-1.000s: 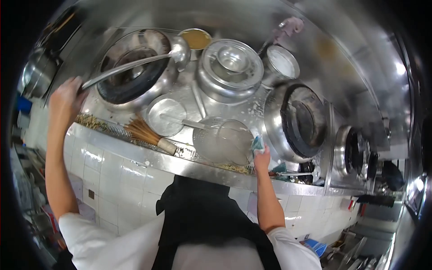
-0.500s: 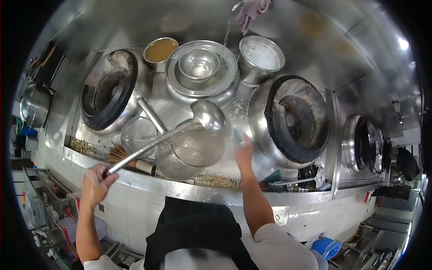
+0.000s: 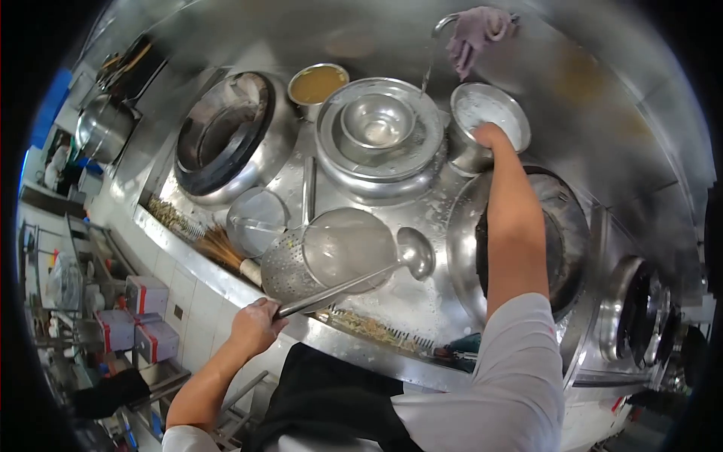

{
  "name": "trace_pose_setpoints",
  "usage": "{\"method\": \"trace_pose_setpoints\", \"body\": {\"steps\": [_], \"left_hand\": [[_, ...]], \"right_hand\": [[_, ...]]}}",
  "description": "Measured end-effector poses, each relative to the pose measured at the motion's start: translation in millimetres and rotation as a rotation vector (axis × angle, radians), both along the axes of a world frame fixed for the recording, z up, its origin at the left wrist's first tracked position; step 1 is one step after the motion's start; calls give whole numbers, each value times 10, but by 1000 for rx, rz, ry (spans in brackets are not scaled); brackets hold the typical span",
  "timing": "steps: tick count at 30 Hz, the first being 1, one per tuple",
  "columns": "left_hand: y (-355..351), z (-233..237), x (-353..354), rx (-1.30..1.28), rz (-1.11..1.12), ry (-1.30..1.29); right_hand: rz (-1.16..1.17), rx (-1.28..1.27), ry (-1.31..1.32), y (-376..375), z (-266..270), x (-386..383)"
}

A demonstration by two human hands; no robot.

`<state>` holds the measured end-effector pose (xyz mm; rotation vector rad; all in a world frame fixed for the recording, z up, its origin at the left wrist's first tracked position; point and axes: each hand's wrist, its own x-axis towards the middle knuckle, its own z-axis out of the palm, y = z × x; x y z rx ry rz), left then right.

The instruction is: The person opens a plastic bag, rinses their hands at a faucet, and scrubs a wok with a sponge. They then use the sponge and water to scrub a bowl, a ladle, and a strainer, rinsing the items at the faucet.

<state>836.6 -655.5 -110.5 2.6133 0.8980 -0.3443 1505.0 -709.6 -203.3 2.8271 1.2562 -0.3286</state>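
My left hand [image 3: 256, 325] is closed around the handle end of a steel ladle [image 3: 416, 255], at the front edge of the steel counter. The ladle's bowl points right, over the counter beside a round fine-mesh strainer [image 3: 346, 237]. A perforated skimmer [image 3: 280, 273] lies partly under that strainer. My right hand [image 3: 491, 136] reaches over the rim of a steel pot [image 3: 468, 153] with white contents at the back right. Its fingers dip inside the pot and are mostly hidden, so their grip cannot be made out.
Wok burners stand left [image 3: 279, 151] and right [image 3: 463, 248], the right one partly behind my forearm. Between them, a steel bowl [image 3: 379, 120] sits in a wide basin [image 3: 331, 154] under a running tap. A pot of yellowish liquid [image 3: 318, 83] and a bamboo brush [image 3: 222, 247] are nearby.
My right hand has moved from above the counter up and back to the white-filled pot. The ladle has swung down and right, off the strainer's top edge. The view has shifted.
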Motion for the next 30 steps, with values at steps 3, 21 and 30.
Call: {"method": "trace_pose_setpoints", "body": {"steps": [3, 21, 30], "left_hand": [[-2, -71, 27, -276, -36, 32], [565, 401, 374, -1521, 346, 202], [415, 500, 405, -1389, 280, 200]], "right_hand": [[-148, 73, 258, 119, -139, 84], [-6, 757, 200, -1102, -258, -3938], [114, 826, 91, -681, -141, -4682]]}}
